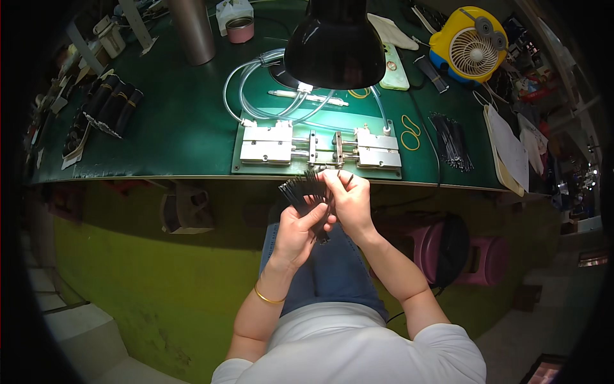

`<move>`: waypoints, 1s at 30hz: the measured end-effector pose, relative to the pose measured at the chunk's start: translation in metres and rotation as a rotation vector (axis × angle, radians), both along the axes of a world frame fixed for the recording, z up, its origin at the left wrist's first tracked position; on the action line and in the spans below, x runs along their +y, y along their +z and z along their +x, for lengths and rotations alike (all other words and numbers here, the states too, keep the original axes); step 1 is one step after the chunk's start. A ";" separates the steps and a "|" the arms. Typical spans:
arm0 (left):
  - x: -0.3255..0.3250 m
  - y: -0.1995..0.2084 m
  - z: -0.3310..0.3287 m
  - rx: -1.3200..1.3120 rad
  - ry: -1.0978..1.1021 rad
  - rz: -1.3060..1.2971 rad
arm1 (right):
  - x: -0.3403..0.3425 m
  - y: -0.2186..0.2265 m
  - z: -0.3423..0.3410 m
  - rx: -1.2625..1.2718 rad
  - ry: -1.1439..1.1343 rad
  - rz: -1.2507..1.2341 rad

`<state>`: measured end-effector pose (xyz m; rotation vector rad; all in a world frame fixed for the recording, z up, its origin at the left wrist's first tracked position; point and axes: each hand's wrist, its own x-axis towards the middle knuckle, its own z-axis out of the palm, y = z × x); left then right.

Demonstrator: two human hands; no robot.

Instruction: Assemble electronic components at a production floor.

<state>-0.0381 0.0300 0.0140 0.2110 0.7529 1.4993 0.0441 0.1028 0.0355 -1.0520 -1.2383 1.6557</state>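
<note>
My left hand is closed around a fanned bundle of thin black strips, perhaps short cables, just off the table's front edge. Beside it my right hand pinches, thumb against fingers, at the strips' right side. A dark strip end shows by its fingers; how many it grips is hidden. Just beyond both hands lies a metal clamping fixture on a green plate. It has a left silver block and a right silver block, with small upright jaws between them.
A black lamp head hangs over the fixture. Clear tubes loop behind it. Black strips and yellow rubber bands lie right, black bundles left. A yellow fan stands far right. Pink stools are below the table.
</note>
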 end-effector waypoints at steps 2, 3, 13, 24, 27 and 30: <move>0.000 -0.003 -0.001 -0.021 -0.004 0.022 | 0.001 0.002 0.001 -0.001 0.008 -0.016; 0.001 -0.003 -0.001 -0.021 -0.005 0.020 | 0.002 0.004 0.001 -0.002 0.016 -0.031; 0.004 0.000 -0.002 0.026 -0.052 0.067 | 0.002 0.009 0.000 0.009 0.001 -0.117; 0.001 0.002 -0.001 0.032 0.002 0.001 | -0.004 0.009 0.001 0.017 0.040 0.038; 0.000 0.000 -0.002 0.022 0.004 -0.004 | -0.004 0.008 0.000 -0.013 0.024 0.072; 0.000 0.002 -0.001 0.027 0.012 -0.041 | -0.004 0.009 0.001 -0.033 0.006 0.065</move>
